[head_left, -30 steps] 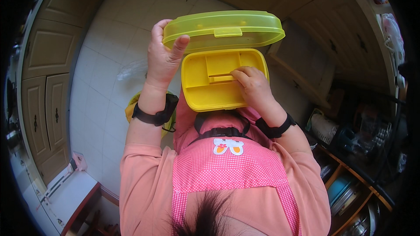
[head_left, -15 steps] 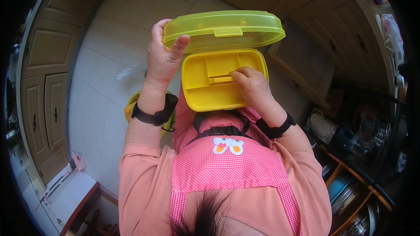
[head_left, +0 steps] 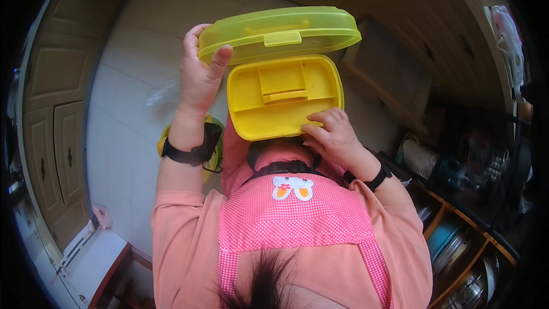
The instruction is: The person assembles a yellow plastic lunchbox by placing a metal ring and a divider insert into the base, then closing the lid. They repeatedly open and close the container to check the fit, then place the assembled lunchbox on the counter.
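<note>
A yellow lunch box [head_left: 264, 124] with several compartments stands open in front of my apron, its translucent yellow-green lid [head_left: 329, 23] raised along the far side. My left hand [head_left: 197, 77] grips the left end of the lid, the thumb in front and the fingers behind. At the near right corner, my right hand [head_left: 337, 140] holds the box's rim with bent fingers. No food shows in the compartments. A small raised strip [head_left: 285, 96] sits at the front of the middle compartment. The underside of the box is hidden.
Below my left forearm stands a yellow-green bin [head_left: 214, 160] on the tiled floor [head_left: 123, 94]. Wooden cabinets [head_left: 54, 77] line the left. To the right are a white basket [head_left: 420, 160] and a shelf with bowls and pans [head_left: 452, 249].
My right hand has left the strip in the middle compartment and moved down to the near right rim. The box and lid have shifted slightly left, my left hand still on the lid.
</note>
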A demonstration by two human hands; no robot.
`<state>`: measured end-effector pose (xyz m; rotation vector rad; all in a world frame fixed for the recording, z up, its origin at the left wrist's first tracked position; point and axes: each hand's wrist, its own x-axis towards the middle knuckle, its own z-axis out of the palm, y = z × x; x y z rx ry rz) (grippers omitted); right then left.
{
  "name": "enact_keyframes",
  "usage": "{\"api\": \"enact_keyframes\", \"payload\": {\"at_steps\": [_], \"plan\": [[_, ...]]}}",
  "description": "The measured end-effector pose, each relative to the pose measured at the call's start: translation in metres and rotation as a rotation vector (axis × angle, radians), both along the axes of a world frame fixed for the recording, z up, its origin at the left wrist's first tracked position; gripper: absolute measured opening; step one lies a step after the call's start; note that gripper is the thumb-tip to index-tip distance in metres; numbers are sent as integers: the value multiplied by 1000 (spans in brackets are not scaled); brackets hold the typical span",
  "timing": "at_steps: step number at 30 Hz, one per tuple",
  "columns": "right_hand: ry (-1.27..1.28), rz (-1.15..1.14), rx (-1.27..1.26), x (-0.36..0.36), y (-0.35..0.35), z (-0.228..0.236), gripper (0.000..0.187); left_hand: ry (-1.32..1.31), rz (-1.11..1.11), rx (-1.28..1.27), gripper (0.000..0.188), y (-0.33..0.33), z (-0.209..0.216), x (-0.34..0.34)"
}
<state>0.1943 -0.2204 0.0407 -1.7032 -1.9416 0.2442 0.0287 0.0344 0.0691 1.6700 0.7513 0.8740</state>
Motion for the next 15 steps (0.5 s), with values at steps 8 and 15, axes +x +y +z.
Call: {"api": "enact_keyframes", "payload": {"at_steps": [8, 15], "plan": [[-69, -86, 6, -10, 3, -12, 28, 60, 33, 44, 88, 6, 3, 8], [-230, 8, 144, -21, 6, -23, 27, 75, 57, 70, 85, 13, 2, 10]]}}
